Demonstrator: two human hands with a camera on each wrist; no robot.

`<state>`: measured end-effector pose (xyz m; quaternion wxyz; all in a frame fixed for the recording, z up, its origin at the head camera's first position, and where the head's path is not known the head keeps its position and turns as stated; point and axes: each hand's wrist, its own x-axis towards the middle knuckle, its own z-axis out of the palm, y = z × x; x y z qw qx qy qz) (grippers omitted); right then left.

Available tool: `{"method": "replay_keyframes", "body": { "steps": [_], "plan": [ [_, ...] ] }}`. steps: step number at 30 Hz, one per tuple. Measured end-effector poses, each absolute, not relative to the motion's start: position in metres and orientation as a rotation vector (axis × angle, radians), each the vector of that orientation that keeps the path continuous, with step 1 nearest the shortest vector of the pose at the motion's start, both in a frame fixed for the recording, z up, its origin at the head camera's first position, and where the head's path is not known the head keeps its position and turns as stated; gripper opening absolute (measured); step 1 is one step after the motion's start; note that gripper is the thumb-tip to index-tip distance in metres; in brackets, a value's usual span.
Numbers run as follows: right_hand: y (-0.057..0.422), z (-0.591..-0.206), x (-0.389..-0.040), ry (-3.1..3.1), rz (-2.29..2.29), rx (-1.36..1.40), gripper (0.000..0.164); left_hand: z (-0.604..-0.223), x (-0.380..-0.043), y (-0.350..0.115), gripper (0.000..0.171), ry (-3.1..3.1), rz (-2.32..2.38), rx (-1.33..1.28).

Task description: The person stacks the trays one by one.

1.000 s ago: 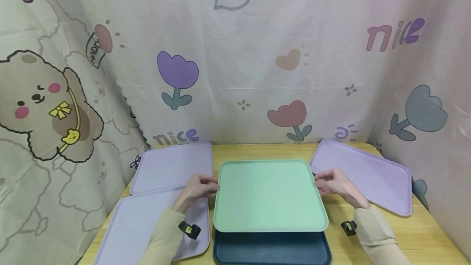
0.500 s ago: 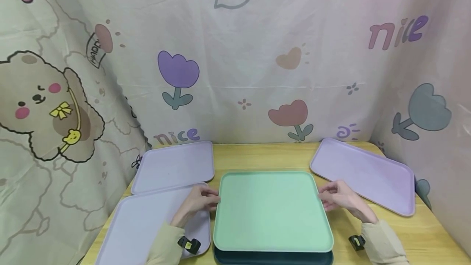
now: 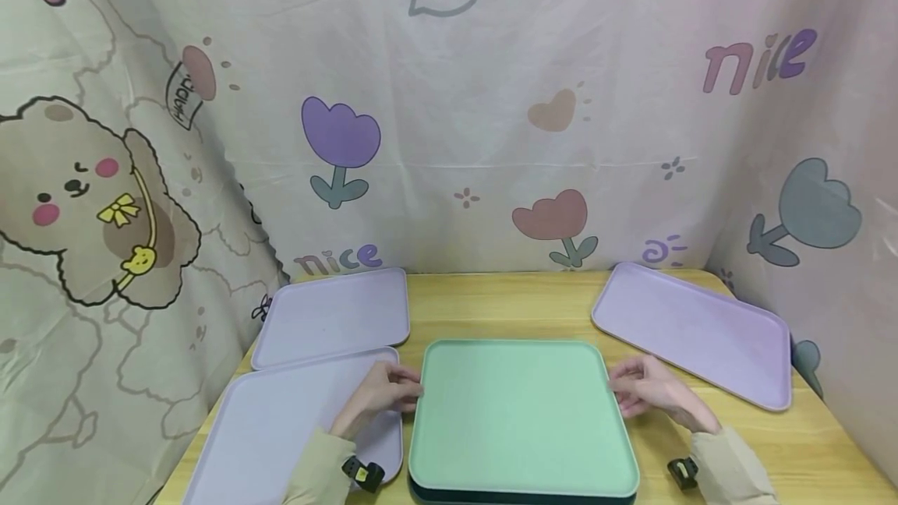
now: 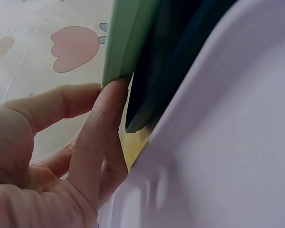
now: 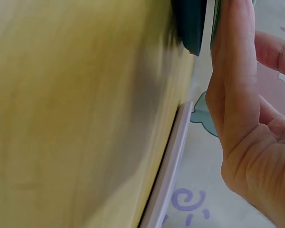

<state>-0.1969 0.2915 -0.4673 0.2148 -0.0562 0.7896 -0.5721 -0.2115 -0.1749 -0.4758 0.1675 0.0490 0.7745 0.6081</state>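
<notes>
Dark blue tray (image 5: 191, 28): mostly hidden beneath the green tray (image 3: 522, 415); only a thin near strip shows in the head view.
Beige sleeves (image 3: 733, 467): enter from lower left and lower right, cut off by the frame.
Green tray position: directly above the dark blue tray; narrow gap visible in both wrist views.
Left hand (image 3: 382, 396): pinches the left rim; fingers point inward.
Right hand (image 3: 648, 390): pinches the right rim, fingers inward; fingertips run out of the right wrist view.
Near left lilac tray (image 3: 273, 427): partly covered by the left arm, cut off below.
Far left lilac tray (image 3: 333, 318): behind it; edge overlap cannot be determined.
Right lilac tray (image 3: 691, 333): angled, beyond the right hand.
Table (image 3: 505, 306): wood-grained.
Printed cloth (image 3: 449, 61): behind the table.
</notes>
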Motion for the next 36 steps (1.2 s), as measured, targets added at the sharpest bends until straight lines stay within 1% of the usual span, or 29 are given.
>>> {"method": "replay_keyframes", "body": {
  "steps": [14,24,30,36],
  "plan": [
    [0.291,-0.472,-0.195,2.183,-1.552,-0.165,0.035,-0.480,-0.210,-0.175,0.028,2.204,1.712,0.132],
    [0.290,-0.474,-0.193,2.236,-1.522,-0.173,0.033,-0.480,-0.206,-0.173,0.027,2.238,1.680,0.127],
    [0.289,-0.474,-0.194,2.285,-1.466,-0.164,0.029,-0.476,-0.203,-0.169,0.026,2.305,1.626,0.096],
    [0.285,-0.473,-0.193,2.316,-1.450,-0.191,0.024,-0.470,-0.200,-0.165,0.021,2.422,1.561,0.103]
  ]
}}
